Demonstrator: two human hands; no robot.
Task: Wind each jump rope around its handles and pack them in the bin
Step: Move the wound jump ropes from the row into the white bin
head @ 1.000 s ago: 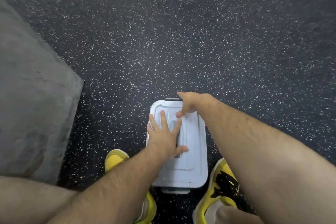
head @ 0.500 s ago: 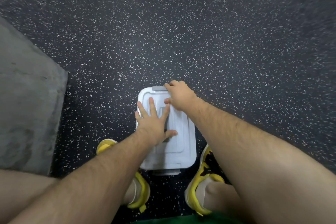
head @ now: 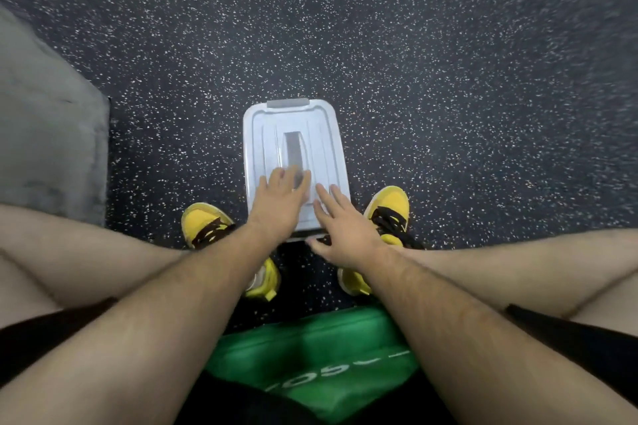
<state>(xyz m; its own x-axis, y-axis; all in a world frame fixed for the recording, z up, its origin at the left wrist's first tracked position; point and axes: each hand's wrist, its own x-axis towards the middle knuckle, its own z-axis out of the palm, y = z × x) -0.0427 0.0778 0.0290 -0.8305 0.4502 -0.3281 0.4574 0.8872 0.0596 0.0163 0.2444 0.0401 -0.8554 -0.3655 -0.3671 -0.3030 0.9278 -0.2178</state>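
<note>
pale grey lidded bin [head: 293, 134], both hands [head: 279, 203] flat, fingers straight, on its near end.

We find only one piece of lettering: white characters printed on the bright green fabric garment [head: 310, 355] at the bottom of the head view. They run slantwise and appear upside down to us, partly lost in the folds and blurred. We can make out rounded shapes like "O", "S" and "G" and a short dash, but we cannot read a whole word. The pale grey plastic lidded bin [head: 293, 128] shows no legible label or number.
</note>
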